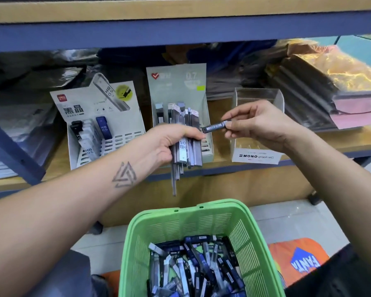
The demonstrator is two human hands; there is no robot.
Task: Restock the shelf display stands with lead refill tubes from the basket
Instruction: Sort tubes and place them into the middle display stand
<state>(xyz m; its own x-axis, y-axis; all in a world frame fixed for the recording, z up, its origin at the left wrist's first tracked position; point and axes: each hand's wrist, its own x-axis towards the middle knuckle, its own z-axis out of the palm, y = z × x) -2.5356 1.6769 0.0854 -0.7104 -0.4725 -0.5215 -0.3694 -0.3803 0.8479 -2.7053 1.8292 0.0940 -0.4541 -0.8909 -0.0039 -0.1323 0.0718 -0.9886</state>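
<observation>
Nearest you sits the green basket [201,243], heaped with loose lead refill tubes [193,273] lying every which way, a few showing "HB" on their labels; above it your left hand [169,144] has its fingers curled round a bundle of tubes [185,146], long axes running near to far and roughly upright, one printed "HB 0.5", a few slipping low out of the bottom of the fist; your right hand [259,125] pinches a single tube [214,127] by its right end between thumb and fingertips, and this is the one that matters; it lies almost level, long axis left to right, its free end pointing left at the middle display stand [176,86] and nearly touching your left thumb; that stand, marked "0.7" beside a red heart-shaped tick logo, is just behind the tube, already holding several upright tubes, so I judge you would have to tip the tube upright before it drops into a slot; your right hand is plainly the nearer one for that; to the left stands the left display stand [94,108] with large Chinese characters and "HB 0.5" on its pictured tube, a blue tube in it reading "HB 0.5" too; to the right the clear stand [257,156] reads "MONO graph MG", with no tubes that I can make out; at the near right an orange patch [302,260] shows "FANTA".
</observation>
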